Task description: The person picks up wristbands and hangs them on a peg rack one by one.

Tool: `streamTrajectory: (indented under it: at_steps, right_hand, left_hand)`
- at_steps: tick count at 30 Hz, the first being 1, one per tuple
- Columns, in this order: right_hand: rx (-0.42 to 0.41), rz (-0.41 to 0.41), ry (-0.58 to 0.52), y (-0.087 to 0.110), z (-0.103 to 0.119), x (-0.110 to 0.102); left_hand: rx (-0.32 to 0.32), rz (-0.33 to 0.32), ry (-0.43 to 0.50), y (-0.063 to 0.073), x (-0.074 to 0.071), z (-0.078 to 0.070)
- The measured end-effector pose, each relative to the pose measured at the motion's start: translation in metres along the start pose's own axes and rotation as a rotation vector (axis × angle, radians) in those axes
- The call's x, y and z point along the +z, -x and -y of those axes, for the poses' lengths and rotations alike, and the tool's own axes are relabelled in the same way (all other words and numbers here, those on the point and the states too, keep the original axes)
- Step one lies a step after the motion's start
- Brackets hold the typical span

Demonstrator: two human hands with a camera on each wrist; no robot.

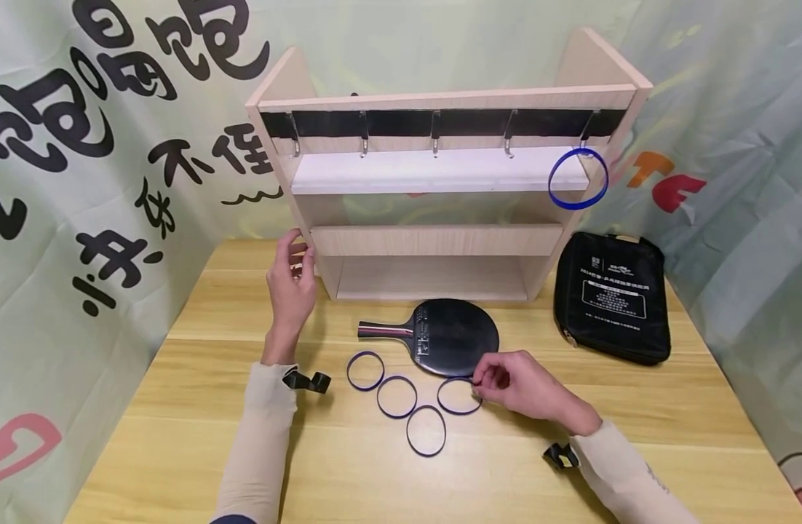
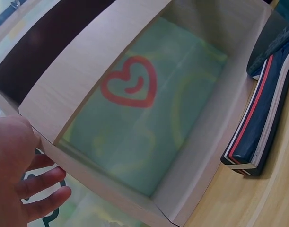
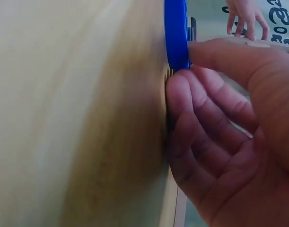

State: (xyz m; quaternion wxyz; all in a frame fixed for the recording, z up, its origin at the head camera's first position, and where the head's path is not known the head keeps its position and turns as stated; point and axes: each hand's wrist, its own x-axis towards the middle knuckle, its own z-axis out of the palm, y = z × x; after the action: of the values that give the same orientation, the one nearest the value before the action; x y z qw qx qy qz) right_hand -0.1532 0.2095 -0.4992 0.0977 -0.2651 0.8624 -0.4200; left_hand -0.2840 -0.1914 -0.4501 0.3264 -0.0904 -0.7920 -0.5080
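My right hand (image 1: 522,383) pinches the right edge of a thin blue ring (image 1: 460,414) at the table, thumb above and forefinger below. The same ring (image 3: 176,35) stands edge-on in the right wrist view. My left hand (image 1: 292,284) is at the left side panel of a wooden rack (image 1: 434,240), its fingers (image 2: 42,182) loosely bent along the outside. Whether they press on it is hard to tell. Several other blue rings (image 1: 426,455) lie flat between my hands. Another blue ring (image 1: 574,206) hangs from the rack's rightmost hook.
Just in front of the rack lies a black table tennis bat (image 1: 456,338), handle to the left. A black zipped case (image 1: 612,298) leans by the rack's right side. Metal hooks (image 1: 435,138) line a black strip across the rack. Printed cloth (image 1: 113,218) hangs behind the wooden table (image 1: 178,415).
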Motion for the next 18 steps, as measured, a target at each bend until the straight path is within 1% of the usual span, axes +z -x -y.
streamTrajectory:
  at_steps: [5,13,18]
  right_hand:
    - [0.018,0.006,0.031,0.0021,-0.0003,-0.0018]
    - [0.013,0.042,0.012,0.0035,0.0013,-0.0065]
    - [0.004,0.073,0.009,0.0036,0.0035,-0.0086]
  left_hand:
    - [-0.001,0.006,0.021,-0.001,-0.0006,-0.0002]
    - [-0.036,0.016,0.02,-0.0003,-0.002,-0.0009]
    - [-0.035,0.024,0.013,-0.0005,-0.0016,-0.0014]
